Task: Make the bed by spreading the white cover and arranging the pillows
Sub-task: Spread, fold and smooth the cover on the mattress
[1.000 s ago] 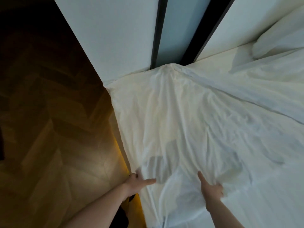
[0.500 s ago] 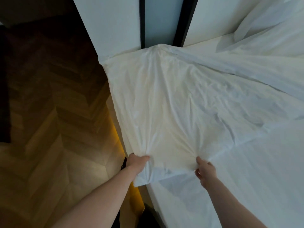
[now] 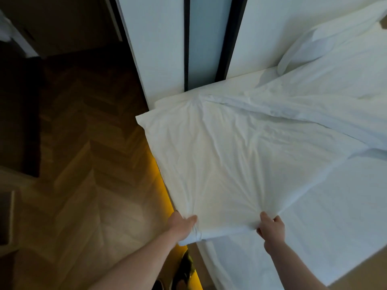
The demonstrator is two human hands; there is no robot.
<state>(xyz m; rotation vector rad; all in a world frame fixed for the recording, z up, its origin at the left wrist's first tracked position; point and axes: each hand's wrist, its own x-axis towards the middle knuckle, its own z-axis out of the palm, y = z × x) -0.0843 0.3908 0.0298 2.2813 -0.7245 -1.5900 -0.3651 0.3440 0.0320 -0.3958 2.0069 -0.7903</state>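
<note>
The white cover [image 3: 240,155] lies wrinkled over the near left part of the bed, its fabric pulled taut towards me. My left hand [image 3: 182,226] grips its near left edge, where the cloth bunches under my fingers. My right hand [image 3: 271,228] pinches the same edge further right, thumb on top. The bare white mattress sheet [image 3: 326,216] shows to the right of the cover. A white pillow [image 3: 326,45] lies at the far right against the wall.
A white wall panel with dark vertical strips [image 3: 209,42] stands at the head of the bed. Herringbone wood floor [image 3: 83,185] fills the left side, with yellow light [image 3: 163,185] glowing along the bed base. Dark furniture [image 3: 18,114] stands at far left.
Both hands went from lying flat on the cover to gripping its near edge. They have lifted and drawn the cover back towards me, so more bare sheet shows on the right.
</note>
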